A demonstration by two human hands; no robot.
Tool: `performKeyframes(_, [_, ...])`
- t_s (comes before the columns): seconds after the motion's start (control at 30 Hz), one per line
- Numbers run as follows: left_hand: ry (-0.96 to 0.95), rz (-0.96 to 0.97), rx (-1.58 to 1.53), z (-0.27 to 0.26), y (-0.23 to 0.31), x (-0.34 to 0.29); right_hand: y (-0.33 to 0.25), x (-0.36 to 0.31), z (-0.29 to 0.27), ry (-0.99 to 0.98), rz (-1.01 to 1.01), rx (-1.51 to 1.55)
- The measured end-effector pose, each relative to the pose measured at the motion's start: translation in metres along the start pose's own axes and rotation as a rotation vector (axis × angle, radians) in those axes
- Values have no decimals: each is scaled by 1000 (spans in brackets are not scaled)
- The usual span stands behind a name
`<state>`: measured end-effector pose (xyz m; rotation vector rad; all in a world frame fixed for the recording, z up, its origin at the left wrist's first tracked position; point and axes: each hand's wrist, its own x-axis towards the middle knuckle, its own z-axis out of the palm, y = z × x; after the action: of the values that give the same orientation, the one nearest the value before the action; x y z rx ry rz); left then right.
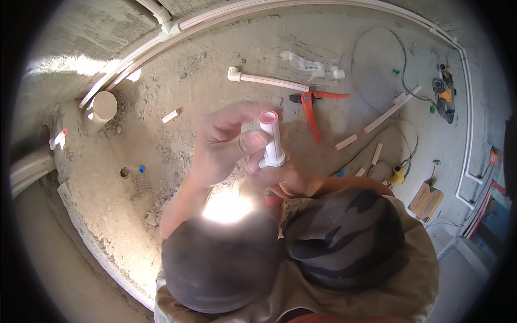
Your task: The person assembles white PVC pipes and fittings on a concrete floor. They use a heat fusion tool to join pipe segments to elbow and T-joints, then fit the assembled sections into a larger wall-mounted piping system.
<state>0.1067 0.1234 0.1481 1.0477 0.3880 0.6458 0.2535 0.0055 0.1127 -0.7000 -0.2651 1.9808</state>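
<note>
In front of my knees stands a short white pipe piece (273, 132) with a pinkish-red inner lining, held nearly upright. A white plastic fitting (273, 157) is around its lower end. My right hand (288, 176) grips the fitting from below, its fingers closed. On the left side of the pipe, my left hand (223, 145) has its thumb against the wall and its fingers curled behind, partly blurred. Beyond both hands, red-handled pipe cutters (308, 107) lie on the ground, touching a longer pipe (274, 82) with a white elbow (233, 74) on its far-left end.
Several cut pipe pieces (346, 142) are scattered to the right. An orange-and-black power tool (445, 94) with a cable lies farther right, above a cardboard box (426, 201). Clear plastic packaging (307, 63) lies at the back. At left, a capped pipe stub (105, 106) rises from the dirt.
</note>
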Motion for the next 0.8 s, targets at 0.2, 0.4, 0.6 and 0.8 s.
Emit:
performKeyframes(0.2, [28, 160, -9, 6, -13, -10, 14, 6, 5, 90, -89, -89])
performKeyframes(0.4, [22, 320, 410, 22, -5, -8, 16, 3, 6, 49, -328, -318])
performKeyframes(0.6, [-137, 554, 595, 45, 22, -5, 5, 0, 9, -239, -482, -421])
performKeyframes(0.8, [-81, 763, 494, 66, 13, -5, -11, 0, 0, -530, -481, -293])
